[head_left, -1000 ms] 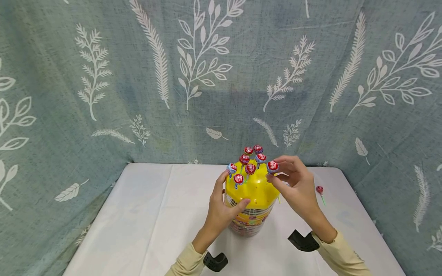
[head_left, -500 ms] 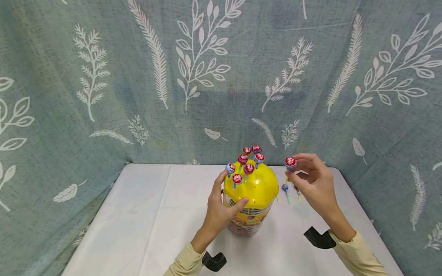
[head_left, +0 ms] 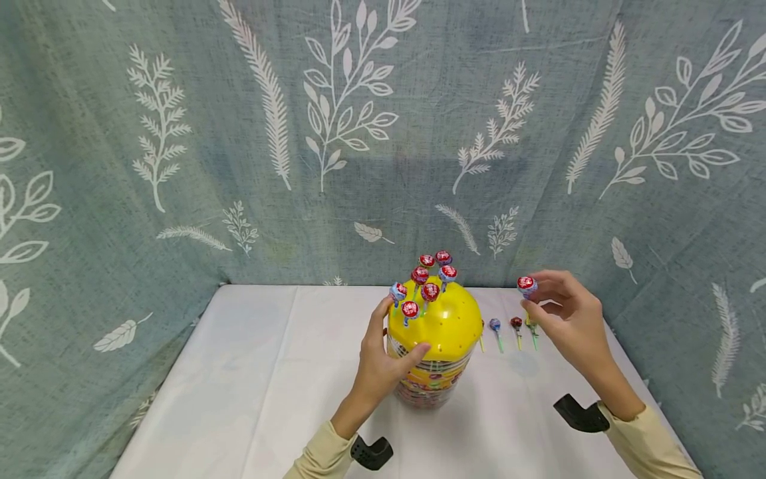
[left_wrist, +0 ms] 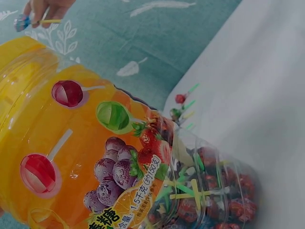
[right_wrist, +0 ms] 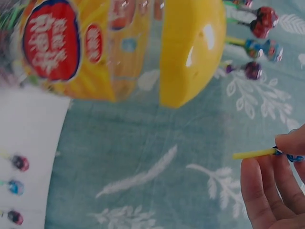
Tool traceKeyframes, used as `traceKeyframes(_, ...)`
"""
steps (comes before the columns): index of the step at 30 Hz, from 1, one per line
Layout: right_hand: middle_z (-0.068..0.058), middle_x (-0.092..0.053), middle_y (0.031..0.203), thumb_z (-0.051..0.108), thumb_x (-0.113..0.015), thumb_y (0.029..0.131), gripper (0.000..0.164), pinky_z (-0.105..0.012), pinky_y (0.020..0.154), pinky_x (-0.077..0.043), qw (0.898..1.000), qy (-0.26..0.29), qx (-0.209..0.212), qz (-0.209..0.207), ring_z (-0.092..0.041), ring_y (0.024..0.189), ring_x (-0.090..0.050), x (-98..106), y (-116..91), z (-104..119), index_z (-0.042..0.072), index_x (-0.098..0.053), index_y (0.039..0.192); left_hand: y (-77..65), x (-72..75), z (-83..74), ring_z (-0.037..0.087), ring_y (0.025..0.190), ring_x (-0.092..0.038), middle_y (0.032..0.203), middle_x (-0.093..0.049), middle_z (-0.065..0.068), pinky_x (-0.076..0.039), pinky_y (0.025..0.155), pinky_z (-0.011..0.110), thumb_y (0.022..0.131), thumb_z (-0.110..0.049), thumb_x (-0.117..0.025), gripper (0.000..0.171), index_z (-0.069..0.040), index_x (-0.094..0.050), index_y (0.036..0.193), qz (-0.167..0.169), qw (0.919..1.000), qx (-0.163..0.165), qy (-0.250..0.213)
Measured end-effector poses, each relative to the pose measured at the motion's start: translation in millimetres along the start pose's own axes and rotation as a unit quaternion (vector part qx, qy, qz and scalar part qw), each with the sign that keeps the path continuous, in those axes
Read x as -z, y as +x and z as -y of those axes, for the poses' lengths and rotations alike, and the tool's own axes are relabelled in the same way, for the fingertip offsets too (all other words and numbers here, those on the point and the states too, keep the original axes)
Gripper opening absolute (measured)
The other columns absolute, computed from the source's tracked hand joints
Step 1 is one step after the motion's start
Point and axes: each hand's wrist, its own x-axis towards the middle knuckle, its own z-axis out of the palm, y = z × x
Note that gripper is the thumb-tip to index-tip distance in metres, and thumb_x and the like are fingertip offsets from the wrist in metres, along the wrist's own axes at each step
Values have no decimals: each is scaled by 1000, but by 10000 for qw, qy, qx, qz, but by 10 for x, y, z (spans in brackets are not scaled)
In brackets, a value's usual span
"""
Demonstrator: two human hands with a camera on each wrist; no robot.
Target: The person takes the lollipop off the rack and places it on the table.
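Right hand (head_left: 570,316), right of frame, pinching round lollipop in red-and-blue wrapper (head_left: 526,285); left hand (head_left: 382,364), lower centre, gripping yellow-domed clear plastic jar (head_left: 447,339).

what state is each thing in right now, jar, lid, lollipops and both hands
jar: standing on the white table, lollipops inside
yellow lid: on the jar
seven lollipops: wrapped, sticking up from the lid
held lollipop: wrapped, clear of the lid
loose lollipops: wrapped, lying beside the jar
left hand: gripping the lid
right hand: pinching the held lollipop
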Motion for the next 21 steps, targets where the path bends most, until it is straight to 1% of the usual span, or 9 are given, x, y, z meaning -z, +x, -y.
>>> traceKeyframes(2, -19, -61, 90, -20, -67, 73, 41, -14, 65, -50, 10000, -29, -64, -10, -12, 77, -60, 37, -15, -68, -9, -56, 111, 0, -4, 5, 28, 114, -50, 135, -46, 11, -43, 87, 50, 75, -17, -76, 80, -9, -34, 142, -9, 10000, 4, -13)
traceKeyframes(6, -16, -59, 87, -19, -67, 74, 42, -14, 58, -48, 9999, -8, -101, -24, -9, 75, -60, 114, -57, -329, -7, -57, 113, 0, -8, 21, 28, 114, -50, 136, -46, 10, -43, 87, 50, 76, -18, -76, 80, -9, -34, 142, -9, 10000, -16, -12)
traceKeyframes(9, -13, -58, 86, -16, -69, 75, 42, -14, 57, -48, 9997, -167, -168, -43, -6, 75, -59, 166, -81, -503, -4, -58, 114, -1, -5, 26, 28, 115, -50, 136, -46, 10, -43, 88, 51, 76, -18, -76, 80, -9, -33, 143, -13, 10000, -22, -21)
traceKeyframes(11, -11, -59, 86, -13, -70, 76, 41, -13, 59, -48, 9993, -295, -243, -54, -4, 76, -59, 197, -94, -569, -2, -59, 114, 0, -3, 18, 28, 116, -49, 137, -45, 10, -42, 88, 51, 76, -18, -76, 80, -9, -33, 143, -11, 10000, -18, -33)
traceKeyframes(12, -12, -59, 86, -13, -70, 76, 41, -13, 61, -48, 9989, -372, -276, -55, -4, 76, -59, 208, -97, -557, -3, -59, 114, 1, -2, 16, 28, 116, -49, 137, -45, 10, -42, 88, 51, 76, -18, -76, 80, -9, -33, 143, -12, 10000, -24, -32)
traceKeyframes(16, -11, -60, 85, -10, -70, 78, 40, -12, 62, -47, 9972, -559, -500, -50, -2, 76, -59, 258, -132, -670, -1, -59, 115, 0, 3, 17, 27, 116, -49, 137, -45, 10, -42, 87, 50, 75, -17, -77, 81, -9, -33, 143, -8, 10000, -63, -25)
traceKeyframes(21, -5, -61, 83, -9, -70, 77, 40, -12, 60, -48, 9946, -778, -682, -86, 1, 73, -59, 318, -160, -874, 0, -60, 114, -5, 5, 18, 27, 116, -49, 137, -45, 10, -42, 87, 50, 75, -17, -77, 81, -10, -33, 143, 17, 10000, -42, -32)
